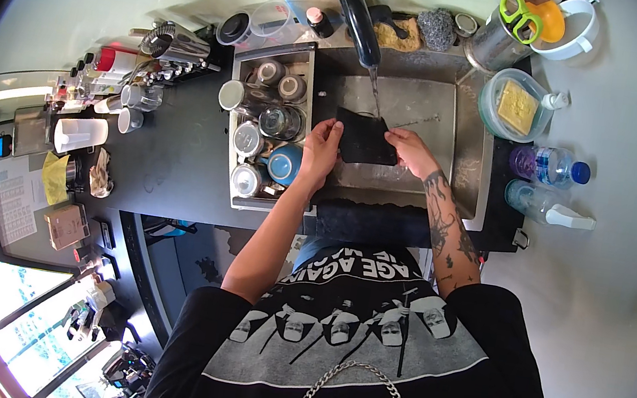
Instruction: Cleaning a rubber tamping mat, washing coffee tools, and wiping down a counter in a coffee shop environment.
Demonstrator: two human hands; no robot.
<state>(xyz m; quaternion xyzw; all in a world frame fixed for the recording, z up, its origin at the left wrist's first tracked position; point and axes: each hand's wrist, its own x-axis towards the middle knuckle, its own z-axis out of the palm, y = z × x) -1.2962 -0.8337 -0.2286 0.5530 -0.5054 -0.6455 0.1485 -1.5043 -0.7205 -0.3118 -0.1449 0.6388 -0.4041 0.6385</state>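
Both my hands hold a black, flat-sided, roughly square piece [368, 142] over the sink [434, 101]; it may be a small container or a sheet, I cannot tell which. My left hand [321, 147] grips its left edge, thumb towards the near face. On the opposite edge, my right hand [413, 151] pinches the upper right side. A thin stream of water falls from the black tap [355, 11] to the piece's far edge. Behind it, a thin long-handled utensil [417, 121] lies on the sink floor, partly hidden.
Left of the basin, a rack [252, 204] holds upturned glasses and a blue mug [284, 163]. A sponge [400, 37] and a steel scourer [436, 29] sit behind the tap. Right stand a tub with a yellow sponge [517, 107], a bottle [546, 165] and a spray bottle [536, 202].
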